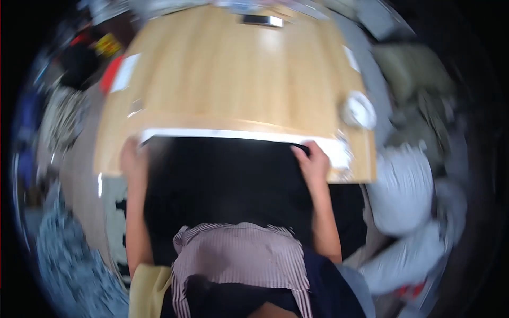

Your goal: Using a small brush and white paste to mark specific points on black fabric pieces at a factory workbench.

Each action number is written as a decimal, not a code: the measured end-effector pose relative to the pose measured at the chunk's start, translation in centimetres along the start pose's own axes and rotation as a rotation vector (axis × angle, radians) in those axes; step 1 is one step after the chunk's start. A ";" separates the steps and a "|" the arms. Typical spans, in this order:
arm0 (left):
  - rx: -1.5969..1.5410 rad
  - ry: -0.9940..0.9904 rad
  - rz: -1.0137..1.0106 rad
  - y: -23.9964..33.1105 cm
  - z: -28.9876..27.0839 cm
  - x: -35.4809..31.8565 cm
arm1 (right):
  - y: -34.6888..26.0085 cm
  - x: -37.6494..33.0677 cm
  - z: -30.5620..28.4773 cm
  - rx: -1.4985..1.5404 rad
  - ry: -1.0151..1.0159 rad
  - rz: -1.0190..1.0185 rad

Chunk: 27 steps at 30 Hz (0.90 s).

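A wide black cloth (228, 175) stretches between my two hands at the near edge of the wooden table and hangs down toward my lap. My left hand (133, 156), smeared by motion, is closed at the cloth's far left corner. At the far right corner, my right hand (316, 160) pinches the cloth between thumb and fingers. Beyond the cloth's far edge shows a white strip (212, 133) of a flat sheet or board, mostly covered by the cloth. Its wider right end (338, 153) lies beside my right hand, next to some crinkled clear plastic (344, 168).
The wooden table (228, 74) spans the middle. A white roll, perhaps tape (359, 110), stands at its right edge, and a phone-like dark object (262, 20) lies at the far side. Stuffed grey bags (400, 191) crowd the right; blue-grey cloth (79, 254) is heaped at left.
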<state>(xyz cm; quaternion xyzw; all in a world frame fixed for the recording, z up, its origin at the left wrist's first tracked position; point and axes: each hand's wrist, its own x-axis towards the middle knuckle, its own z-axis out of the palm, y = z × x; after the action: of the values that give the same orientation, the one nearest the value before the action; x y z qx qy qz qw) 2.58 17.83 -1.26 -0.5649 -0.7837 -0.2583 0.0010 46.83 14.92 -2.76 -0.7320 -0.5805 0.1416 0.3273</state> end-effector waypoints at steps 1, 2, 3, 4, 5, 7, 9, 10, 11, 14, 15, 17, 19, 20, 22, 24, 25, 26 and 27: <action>0.049 -0.045 -0.008 1.3 -0.1 -1.1 | 0.2 -0.2 -0.2 -0.019 0.033 -0.031; -0.035 0.000 0.117 3.0 0.0 -2.6 | 0.4 -0.6 -0.5 0.005 0.047 -0.033; -0.298 -0.064 0.135 5.5 0.6 -4.4 | 0.6 -1.2 -0.9 0.041 0.032 -0.019; -0.362 -0.072 0.382 8.1 1.1 -6.1 | 0.8 -1.4 -0.9 0.073 0.054 -0.030; -0.501 -0.173 0.483 11.1 1.9 -7.8 | 0.8 -1.7 -1.0 0.103 0.128 -0.096; -0.582 -0.355 0.747 16.8 3.6 -10.1 | 0.8 -1.9 -1.0 0.126 0.195 -0.135; -0.669 -0.458 0.950 22.0 5.9 -11.8 | 0.8 -1.7 -0.9 0.085 0.162 -0.116; -0.592 -0.490 1.049 23.8 6.7 -12.3 | 0.8 -1.5 -0.9 0.036 0.146 -0.130; -0.579 -0.554 1.066 25.1 7.5 -12.6 | 0.9 -1.3 -1.1 0.020 0.114 -0.133; -0.464 -0.628 1.057 26.4 8.6 -13.3 | 1.7 -0.6 -2.1 -0.035 0.123 -0.153; -0.543 -0.595 1.096 26.6 8.9 -13.5 | 2.2 -0.4 -2.7 -0.073 0.103 -0.136; -0.555 -0.652 1.111 26.9 9.3 -13.9 | 3.2 0.1 -3.7 -0.148 0.057 -0.053; -0.511 -0.656 1.159 27.6 9.7 -14.2 | 4.2 0.8 -4.4 -0.133 0.036 -0.009; -0.501 -0.656 1.168 28.0 9.9 -14.3 | 4.6 1.2 -4.7 -0.136 -0.005 0.007; -0.445 -0.650 1.162 28.8 10.1 -14.5 | 5.1 2.0 -4.9 -0.150 -0.027 -0.016; -0.396 -0.679 1.158 29.3 10.1 -14.6 | 5.1 2.6 -5.3 -0.170 -0.040 -0.033; -0.366 -0.690 1.150 29.4 10.0 -14.6 | 5.0 2.8 -5.5 -0.200 -0.107 -0.001; -0.359 -0.689 1.157 29.4 10.0 -14.6 | 4.9 3.1 -5.9 -0.244 -0.159 0.025; -0.341 -0.669 1.163 29.4 9.9 -14.6 | 4.7 3.5 -6.3 -0.222 -0.170 0.027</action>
<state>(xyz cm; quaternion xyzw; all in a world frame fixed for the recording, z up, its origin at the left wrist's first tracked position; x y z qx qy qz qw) 36.75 15.65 -2.24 -0.9349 -0.2600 -0.1473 -0.1913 55.12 15.67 -0.48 -0.7569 -0.6083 0.1424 0.1919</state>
